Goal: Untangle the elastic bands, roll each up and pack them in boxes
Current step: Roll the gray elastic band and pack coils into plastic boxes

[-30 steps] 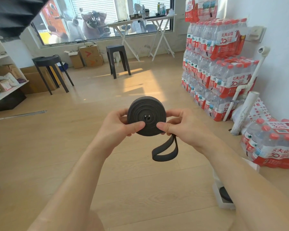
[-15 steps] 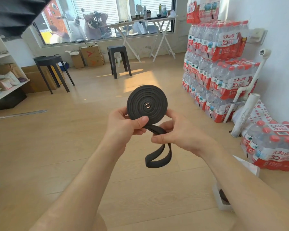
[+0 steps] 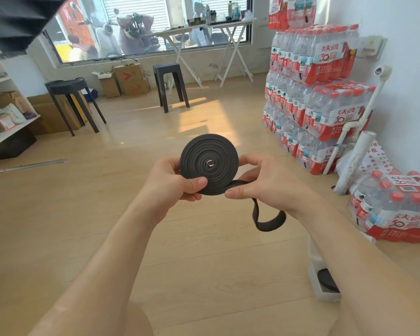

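A black elastic band point(image 3: 209, 164) is wound into a flat spiral coil that faces me at chest height. My left hand point(image 3: 172, 181) grips the coil's lower left edge, thumb on its face. My right hand point(image 3: 260, 183) pinches the band where it leaves the coil at the lower right. A short loose loop point(image 3: 268, 220) of the band hangs below my right wrist. A white box point(image 3: 321, 291) on the floor at the lower right holds another black roll and is partly hidden by my right forearm.
Shrink-wrapped packs of water bottles point(image 3: 315, 98) stack along the right wall, with another pack point(image 3: 395, 207) on the floor near the box. White pipes point(image 3: 354, 161) lean there. Two dark stools point(image 3: 170, 86) stand further off; shelves point(image 3: 3, 117) line the left.
The coil has turned and grown by another wrap. The hanging loop is shorter and has swung to the right, under my right wrist. My right hand has shifted its pinch round the coil.
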`<action>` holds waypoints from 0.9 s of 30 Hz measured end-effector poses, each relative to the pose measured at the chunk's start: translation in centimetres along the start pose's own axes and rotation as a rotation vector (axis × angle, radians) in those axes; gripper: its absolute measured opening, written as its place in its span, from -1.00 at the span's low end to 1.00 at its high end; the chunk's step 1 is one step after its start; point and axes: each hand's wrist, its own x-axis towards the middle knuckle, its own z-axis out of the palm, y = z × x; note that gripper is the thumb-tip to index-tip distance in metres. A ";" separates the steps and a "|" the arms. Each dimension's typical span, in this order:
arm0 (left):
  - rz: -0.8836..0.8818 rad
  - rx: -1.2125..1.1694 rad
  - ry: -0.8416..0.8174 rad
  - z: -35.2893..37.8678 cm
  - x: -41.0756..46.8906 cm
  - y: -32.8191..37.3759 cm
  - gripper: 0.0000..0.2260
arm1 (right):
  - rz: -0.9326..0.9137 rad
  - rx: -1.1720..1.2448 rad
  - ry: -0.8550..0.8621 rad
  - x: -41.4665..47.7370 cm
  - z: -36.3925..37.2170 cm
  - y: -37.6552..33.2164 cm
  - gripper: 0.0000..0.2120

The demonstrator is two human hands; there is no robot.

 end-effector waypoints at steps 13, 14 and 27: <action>0.043 0.227 0.014 0.3 0.1 0.0 -0.74 | 0.049 0.111 -0.001 0.0 0.9 0.1 -0.70; 0.055 0.227 0.023 0.3 0.0 0.0 -0.74 | 0.044 0.128 0.008 0.0 0.8 0.1 -0.71; 0.099 -0.202 0.159 2.6 -0.6 0.5 -0.83 | 0.027 0.395 -0.035 0.0 1.4 -0.1 -0.65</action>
